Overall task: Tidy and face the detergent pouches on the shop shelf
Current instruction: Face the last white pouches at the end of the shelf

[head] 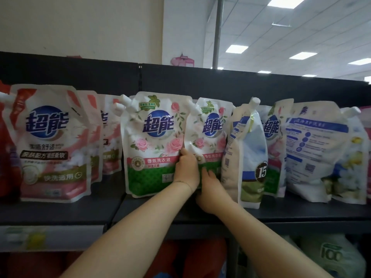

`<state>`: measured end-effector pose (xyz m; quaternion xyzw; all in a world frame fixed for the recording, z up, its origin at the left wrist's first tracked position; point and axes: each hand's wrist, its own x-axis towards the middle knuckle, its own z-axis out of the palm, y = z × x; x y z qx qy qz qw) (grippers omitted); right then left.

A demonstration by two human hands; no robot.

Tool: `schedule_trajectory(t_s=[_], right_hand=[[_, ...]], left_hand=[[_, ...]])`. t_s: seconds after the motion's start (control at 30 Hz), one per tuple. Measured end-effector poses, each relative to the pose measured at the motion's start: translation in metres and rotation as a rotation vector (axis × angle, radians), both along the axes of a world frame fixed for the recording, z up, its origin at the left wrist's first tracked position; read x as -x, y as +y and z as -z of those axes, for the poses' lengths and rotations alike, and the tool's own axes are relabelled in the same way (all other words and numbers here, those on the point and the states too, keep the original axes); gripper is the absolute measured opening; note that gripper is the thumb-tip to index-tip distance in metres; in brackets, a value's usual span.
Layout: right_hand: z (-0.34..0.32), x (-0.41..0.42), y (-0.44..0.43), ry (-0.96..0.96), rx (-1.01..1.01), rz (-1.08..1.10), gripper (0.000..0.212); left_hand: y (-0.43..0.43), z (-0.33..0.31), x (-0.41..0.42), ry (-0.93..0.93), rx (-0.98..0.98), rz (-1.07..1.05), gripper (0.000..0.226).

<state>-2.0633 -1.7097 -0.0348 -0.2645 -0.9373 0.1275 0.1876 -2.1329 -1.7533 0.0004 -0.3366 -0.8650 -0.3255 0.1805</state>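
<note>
Rose pouch (pixel 210 125), white, green base, pinched by left hand (pixel 187 169)

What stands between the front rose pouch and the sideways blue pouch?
Head view: another rose pouch, gripped by the left hand, touched by the right hand.

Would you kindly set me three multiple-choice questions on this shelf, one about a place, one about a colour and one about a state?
1. Where is the pouch showing its back? A far left; B centre; C towards the right.
2. What colour is the bottom band of the big rose pouch? A green; B blue; C yellow.
3. What is the left hand doing? A hanging free; B gripping the smaller rose pouch; C making an empty fist.

Answers: C, its blue print and code squares face out towards the right; A, green shows under the pink label; B, its fingers curl at that pouch's left edge.
</note>
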Motion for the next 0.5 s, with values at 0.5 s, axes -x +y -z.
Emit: schedule_trajectory(t_s=[0.5], right_hand=[[-0.018, 0.024, -0.011, -0.098, 0.127, -0.038, 0.067]], left_hand=[[-0.044, -0.007, 0.044, 0.059, 0.000, 0.200, 0.007]])
